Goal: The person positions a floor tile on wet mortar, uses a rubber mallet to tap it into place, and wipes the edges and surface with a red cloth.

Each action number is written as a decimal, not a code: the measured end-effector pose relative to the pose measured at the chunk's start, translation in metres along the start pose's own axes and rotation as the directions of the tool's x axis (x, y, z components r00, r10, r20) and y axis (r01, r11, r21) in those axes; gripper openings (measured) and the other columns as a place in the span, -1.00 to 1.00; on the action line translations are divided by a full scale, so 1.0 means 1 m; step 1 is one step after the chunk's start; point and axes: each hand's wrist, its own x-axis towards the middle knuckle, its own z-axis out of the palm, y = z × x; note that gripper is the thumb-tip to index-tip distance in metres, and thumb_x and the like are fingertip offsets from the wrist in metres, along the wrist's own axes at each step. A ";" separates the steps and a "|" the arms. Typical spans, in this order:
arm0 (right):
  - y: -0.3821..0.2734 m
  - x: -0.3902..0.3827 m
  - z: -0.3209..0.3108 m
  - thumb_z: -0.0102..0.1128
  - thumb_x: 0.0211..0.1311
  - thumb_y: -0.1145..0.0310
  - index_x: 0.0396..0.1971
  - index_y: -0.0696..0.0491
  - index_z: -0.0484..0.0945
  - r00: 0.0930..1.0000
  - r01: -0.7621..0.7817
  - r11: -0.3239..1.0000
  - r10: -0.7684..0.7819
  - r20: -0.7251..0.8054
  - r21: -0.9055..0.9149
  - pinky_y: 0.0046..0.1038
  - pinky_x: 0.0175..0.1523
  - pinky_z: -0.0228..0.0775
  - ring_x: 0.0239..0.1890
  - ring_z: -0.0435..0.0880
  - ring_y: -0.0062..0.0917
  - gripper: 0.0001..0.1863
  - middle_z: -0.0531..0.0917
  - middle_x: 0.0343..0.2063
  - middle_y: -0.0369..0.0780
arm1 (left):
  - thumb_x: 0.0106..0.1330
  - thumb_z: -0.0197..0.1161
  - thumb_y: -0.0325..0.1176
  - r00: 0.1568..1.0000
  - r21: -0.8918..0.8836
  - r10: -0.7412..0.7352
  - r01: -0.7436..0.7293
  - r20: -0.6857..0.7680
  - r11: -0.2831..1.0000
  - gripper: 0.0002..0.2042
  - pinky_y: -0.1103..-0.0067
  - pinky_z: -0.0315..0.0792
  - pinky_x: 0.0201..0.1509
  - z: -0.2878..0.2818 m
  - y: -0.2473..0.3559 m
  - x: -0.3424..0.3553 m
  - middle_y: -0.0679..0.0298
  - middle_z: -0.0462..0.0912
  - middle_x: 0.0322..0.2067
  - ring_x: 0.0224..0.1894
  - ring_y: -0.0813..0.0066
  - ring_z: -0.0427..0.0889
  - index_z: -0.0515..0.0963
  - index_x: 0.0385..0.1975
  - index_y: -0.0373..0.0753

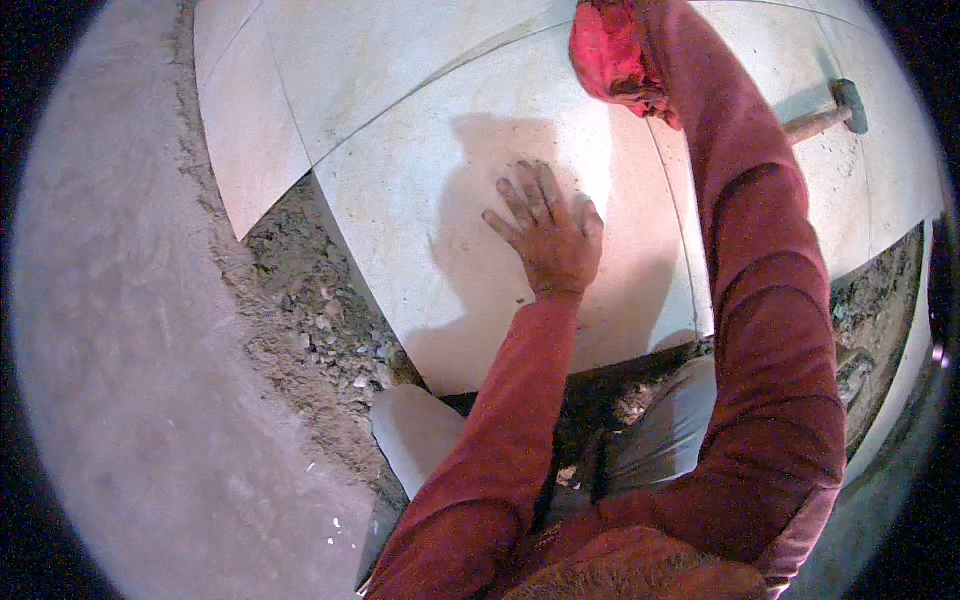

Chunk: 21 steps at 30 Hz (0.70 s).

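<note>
My left hand (555,240) lies palm down on a large pale floor slab (460,330), its fingers spread and nothing in them. Dark smudges mark the fingers. Beyond it, my right arm (770,230) in a dark red sleeve stretches across the slab to the top edge, where the hand itself passes out of sight. Beside that forearm is a crumpled bright red cloth (608,55); whether the right hand grips it is hidden. A hammer (849,107) with a dark head and wooden handle rests on the slabs to the right of my right arm, which covers part of the handle.
Neighbouring pale slabs (250,130) meet this one along thin joints. Loose gravel and soil (310,270) fill a gap along the left side, next to grey concrete floor (110,300). More rubble (880,300) shows at the right. My knees (415,430) are at the slab's near edge.
</note>
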 end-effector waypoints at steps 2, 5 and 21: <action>-0.016 -0.023 -0.006 0.30 0.21 -0.09 -0.12 0.08 0.62 0.997 -0.006 1.000 0.007 0.072 -0.015 -0.07 -0.05 0.56 -0.07 0.68 0.02 -0.48 0.68 -0.18 0.06 | 0.32 0.22 0.00 1.000 -0.009 0.000 0.000 0.000 1.000 -0.13 -0.37 -0.17 0.44 0.001 0.002 -0.001 -0.14 0.00 0.55 0.55 -0.37 -0.04 0.06 0.53 -0.33; 0.005 -0.071 0.005 0.25 0.32 -0.02 -0.04 0.05 0.60 0.964 0.264 0.955 -0.266 0.006 -0.136 -0.08 0.04 0.52 -0.01 0.66 -0.12 -0.55 0.67 -0.10 -0.02 | 0.34 0.22 0.01 1.000 0.006 -0.018 0.018 0.014 1.000 -0.15 -0.36 -0.18 0.45 0.001 -0.002 -0.005 -0.11 0.01 0.55 0.55 -0.34 -0.03 0.07 0.53 -0.31; -0.019 -0.401 -0.192 0.44 0.10 0.00 0.03 -0.04 0.55 0.889 0.247 0.968 -0.248 0.385 0.053 -0.07 0.27 0.35 0.20 0.47 -0.13 -0.45 0.52 0.08 -0.16 | 0.36 0.16 0.08 0.984 0.091 0.029 -0.013 -0.175 0.996 -0.22 -0.34 -0.14 0.46 0.016 -0.003 -0.012 -0.10 0.13 0.51 0.54 -0.29 0.05 0.24 0.46 -0.33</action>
